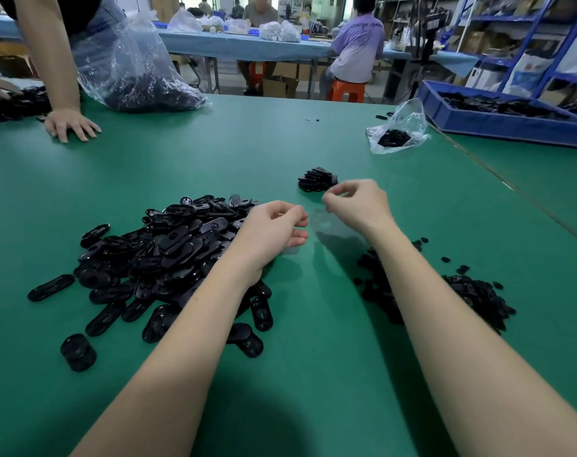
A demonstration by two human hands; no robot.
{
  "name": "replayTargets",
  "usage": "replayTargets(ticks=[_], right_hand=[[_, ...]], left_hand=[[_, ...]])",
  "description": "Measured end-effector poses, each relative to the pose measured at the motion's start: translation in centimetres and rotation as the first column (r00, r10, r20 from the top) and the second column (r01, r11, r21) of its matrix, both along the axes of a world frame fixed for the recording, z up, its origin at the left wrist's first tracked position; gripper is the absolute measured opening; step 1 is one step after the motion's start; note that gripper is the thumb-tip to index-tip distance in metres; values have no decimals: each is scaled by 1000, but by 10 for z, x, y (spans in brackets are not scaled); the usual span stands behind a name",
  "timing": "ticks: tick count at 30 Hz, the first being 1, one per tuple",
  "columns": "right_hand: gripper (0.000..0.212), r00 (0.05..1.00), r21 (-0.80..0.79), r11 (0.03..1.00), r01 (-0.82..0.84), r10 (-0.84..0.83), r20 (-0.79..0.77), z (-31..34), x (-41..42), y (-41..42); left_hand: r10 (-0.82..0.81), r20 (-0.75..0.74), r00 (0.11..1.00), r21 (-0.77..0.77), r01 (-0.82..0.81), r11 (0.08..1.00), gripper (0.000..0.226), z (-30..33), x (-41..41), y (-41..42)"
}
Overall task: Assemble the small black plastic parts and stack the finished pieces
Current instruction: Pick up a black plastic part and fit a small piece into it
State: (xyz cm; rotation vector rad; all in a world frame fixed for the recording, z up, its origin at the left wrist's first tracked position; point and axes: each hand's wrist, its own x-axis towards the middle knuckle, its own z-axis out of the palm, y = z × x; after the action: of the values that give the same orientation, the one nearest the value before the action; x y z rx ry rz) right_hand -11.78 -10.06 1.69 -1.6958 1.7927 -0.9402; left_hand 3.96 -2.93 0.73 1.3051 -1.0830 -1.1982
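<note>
Black plastic parts lie in a big heap [168, 255] on the green surface [313, 374], under the left hand [274, 229]. Smaller bits [475, 295] sit by the right arm. A stack of done pieces [316, 179] stands just beyond the right hand [356, 202]. Both hands' fingers are curled and seem empty, though a tiny part may be hidden. I think the next move is picking up fresh parts.

The table [313, 133] is plain green. The pile of oval parts [168, 255] is glossy black, and the small stack [317, 179] black too. The crate [498, 125] is blue, the stool [346, 90] orange, the seated person's shirt [358, 47] pale purple.
</note>
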Motion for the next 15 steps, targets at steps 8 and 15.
replayTargets(ticks=[8, 15], right_hand=[[12, 975, 68, 985, -161, 169, -143, -8, -12, 47], [10, 927, 183, 938, -295, 328, -184, 6, -17, 47]], left_hand=[[-1, 271, 963, -97, 29, 995, 31, 10, 17, 7], [33, 837, 547, -171, 204, 964, 19, 7, 23, 8]])
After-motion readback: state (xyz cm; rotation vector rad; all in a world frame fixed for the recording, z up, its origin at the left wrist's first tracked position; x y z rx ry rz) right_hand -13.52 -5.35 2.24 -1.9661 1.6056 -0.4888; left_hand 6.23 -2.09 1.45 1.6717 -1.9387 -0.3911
